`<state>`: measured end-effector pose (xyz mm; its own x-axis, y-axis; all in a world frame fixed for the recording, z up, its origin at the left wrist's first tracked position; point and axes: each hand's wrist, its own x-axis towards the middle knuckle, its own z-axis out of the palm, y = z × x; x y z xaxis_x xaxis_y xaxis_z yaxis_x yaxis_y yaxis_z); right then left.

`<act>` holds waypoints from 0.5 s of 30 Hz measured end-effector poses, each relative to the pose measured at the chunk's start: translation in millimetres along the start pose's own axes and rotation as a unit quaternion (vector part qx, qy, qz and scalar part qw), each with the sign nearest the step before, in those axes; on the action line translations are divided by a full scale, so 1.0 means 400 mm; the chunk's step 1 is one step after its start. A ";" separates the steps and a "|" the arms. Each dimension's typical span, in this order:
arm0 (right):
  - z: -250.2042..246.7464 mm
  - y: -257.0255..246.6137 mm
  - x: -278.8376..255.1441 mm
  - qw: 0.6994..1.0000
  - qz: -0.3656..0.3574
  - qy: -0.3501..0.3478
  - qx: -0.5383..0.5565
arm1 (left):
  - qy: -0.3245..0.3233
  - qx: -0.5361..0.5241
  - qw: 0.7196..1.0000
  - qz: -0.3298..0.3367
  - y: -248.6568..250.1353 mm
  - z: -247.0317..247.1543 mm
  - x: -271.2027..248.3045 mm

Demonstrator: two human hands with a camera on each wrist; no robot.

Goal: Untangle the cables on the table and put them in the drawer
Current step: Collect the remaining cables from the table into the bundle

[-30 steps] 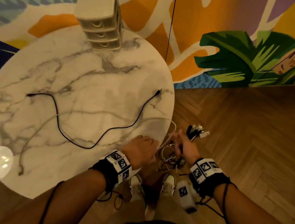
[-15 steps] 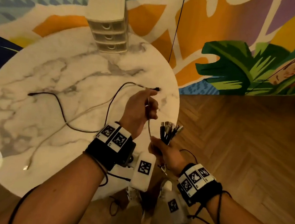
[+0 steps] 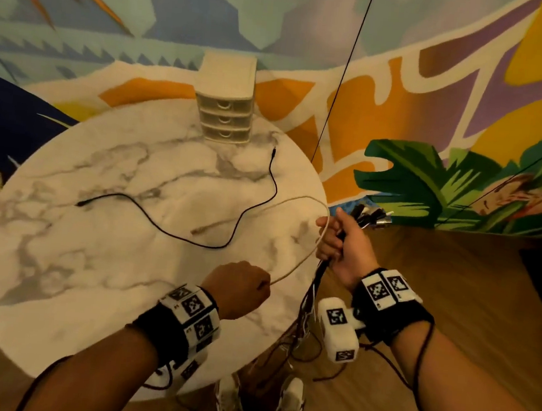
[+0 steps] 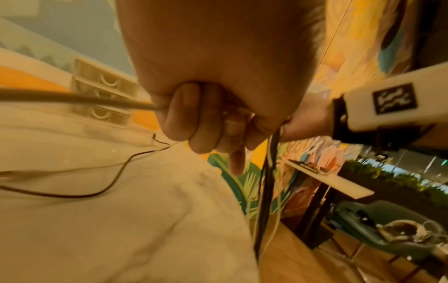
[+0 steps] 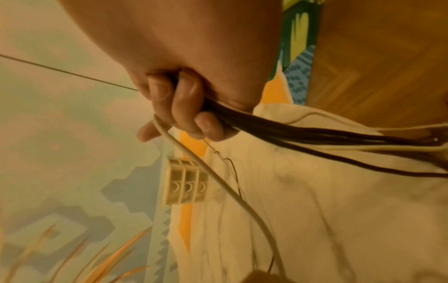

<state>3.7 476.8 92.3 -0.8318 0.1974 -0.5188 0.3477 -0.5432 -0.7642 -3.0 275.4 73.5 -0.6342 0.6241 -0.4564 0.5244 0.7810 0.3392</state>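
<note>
My left hand [image 3: 239, 287] fists the white cable [image 3: 293, 269], drawing it free | right hand [image 3: 345, 244] clamps the cable bundle [image 3: 319, 272] as anchor.

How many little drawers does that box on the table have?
3. The drawer box stands at the far edge of the table, and its drawers are stacked: top, middle, bottom. All look closed.

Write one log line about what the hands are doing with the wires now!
left hand: grips white cable | right hand: holds cable bundle | black cable: on table | drawer unit: closed
</note>
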 end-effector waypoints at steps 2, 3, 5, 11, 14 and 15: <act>0.015 -0.015 -0.009 0.999 -0.012 -0.003 -0.034 | -0.040 -0.003 0.999 -0.022 -0.035 0.006 0.008; 0.025 -0.017 -0.020 0.998 -0.011 -0.017 -0.052 | -0.056 -0.028 0.998 -0.014 -0.046 0.001 0.017; 0.051 -0.004 -0.046 0.993 -0.008 -0.060 -0.099 | -0.039 -0.197 0.979 0.015 -0.044 -0.028 0.037; 0.087 0.106 -0.105 0.964 0.011 -0.169 -0.203 | 0.104 -0.715 0.691 0.009 0.044 -0.186 0.070; 0.057 0.122 -0.106 0.973 0.025 -0.150 -0.174 | 0.180 -0.654 0.735 0.017 0.066 -0.200 0.054; 0.046 0.114 -0.101 0.980 0.021 -0.127 -0.150 | 0.180 -0.601 0.778 0.018 0.072 -0.187 0.046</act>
<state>45.0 429.0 85.4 -0.8816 -0.0495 -0.4693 0.4638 -0.2747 -0.8423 -42.1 311.2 136.2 -0.8627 0.4439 -0.2421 -0.2280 0.0859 0.9699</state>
